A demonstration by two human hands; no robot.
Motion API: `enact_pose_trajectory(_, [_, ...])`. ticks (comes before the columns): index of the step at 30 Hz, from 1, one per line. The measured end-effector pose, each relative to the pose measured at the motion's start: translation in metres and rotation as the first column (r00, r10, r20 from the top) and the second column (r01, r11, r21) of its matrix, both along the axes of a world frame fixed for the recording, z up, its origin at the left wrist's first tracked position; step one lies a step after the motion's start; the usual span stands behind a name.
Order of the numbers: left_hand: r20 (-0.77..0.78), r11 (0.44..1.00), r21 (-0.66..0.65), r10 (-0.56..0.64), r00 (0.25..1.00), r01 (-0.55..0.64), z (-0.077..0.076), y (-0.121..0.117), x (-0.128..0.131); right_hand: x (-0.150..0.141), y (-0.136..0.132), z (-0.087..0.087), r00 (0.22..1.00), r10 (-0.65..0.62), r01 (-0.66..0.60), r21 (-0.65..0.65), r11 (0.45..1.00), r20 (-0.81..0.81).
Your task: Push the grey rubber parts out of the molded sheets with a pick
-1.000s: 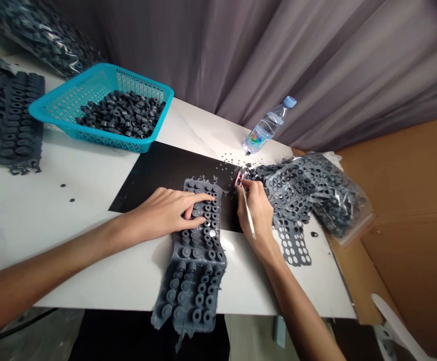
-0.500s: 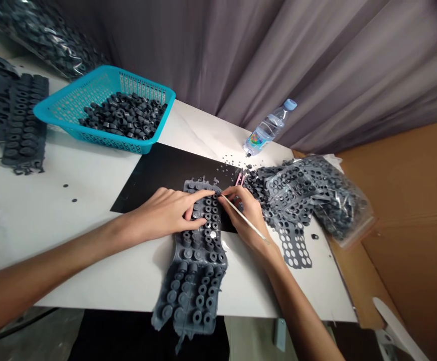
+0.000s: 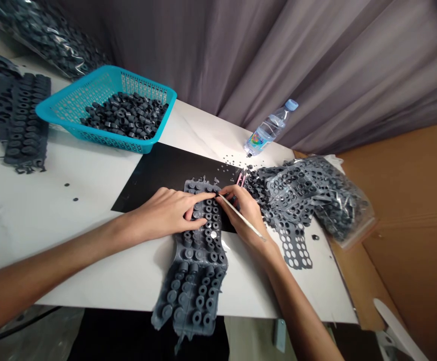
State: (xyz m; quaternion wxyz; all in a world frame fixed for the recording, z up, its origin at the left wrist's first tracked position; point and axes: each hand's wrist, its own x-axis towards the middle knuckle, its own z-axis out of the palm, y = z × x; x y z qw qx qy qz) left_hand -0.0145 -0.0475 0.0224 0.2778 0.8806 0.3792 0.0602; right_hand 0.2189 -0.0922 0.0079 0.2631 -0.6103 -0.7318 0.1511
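Observation:
A grey moulded rubber sheet (image 3: pixel 199 256) with rows of round, hollow studs lies in front of me, its near end hanging over the table edge. My left hand (image 3: pixel 173 210) rests on its left side, index finger stretched toward the top right studs and thumb apart, pressing on the sheet. My right hand (image 3: pixel 245 213) is closed in a pinch around a thin white stick (image 3: pixel 246 222), like a pen-shaped tool. The stick's tip meets the sheet's upper right edge beside my left index fingertip. What exactly the tip touches is too small to make out.
A blue basket (image 3: pixel 101 139) of small dark rubber pieces stands back left, near more moulded sheets (image 3: pixel 26 120). A black mat (image 3: pixel 146 175) lies under the work. To the right are punched-out sheets (image 3: pixel 293 185), a plastic bag (image 3: pixel 348 210), pink-handled snips (image 3: pixel 241 178) and a water bottle (image 3: pixel 267 131).
The white stick has tilted very slightly in my right hand, and the right fingers have shifted a little left. My left hand and the rubber sheet stay in place.

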Motion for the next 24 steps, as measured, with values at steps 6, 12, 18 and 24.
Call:
enact_pose_trajectory(6, [-0.004,1.0,0.004,-0.004,1.0,0.004,0.001,0.0,0.0,-0.006,0.001,-0.004,0.983,0.074,-0.083,0.051,0.995,0.167])
enact_pose_trajectory(12, [0.001,0.999,0.047,-0.014,1.0,0.014,-0.005,0.001,0.0,0.0,0.007,-0.015,0.973,-0.217,0.199,0.187,0.962,0.084])
enact_pose_trajectory(18, [0.003,0.998,0.061,-0.012,1.0,0.012,-0.005,-0.002,-0.001,0.027,0.003,-0.006,0.895,-0.389,0.328,0.268,0.906,0.22])
enact_pose_trajectory(24, [0.019,0.997,-0.008,0.071,0.997,-0.071,0.0,-0.003,0.0,0.011,0.002,-0.003,0.972,-0.223,0.231,0.116,0.966,-0.079])
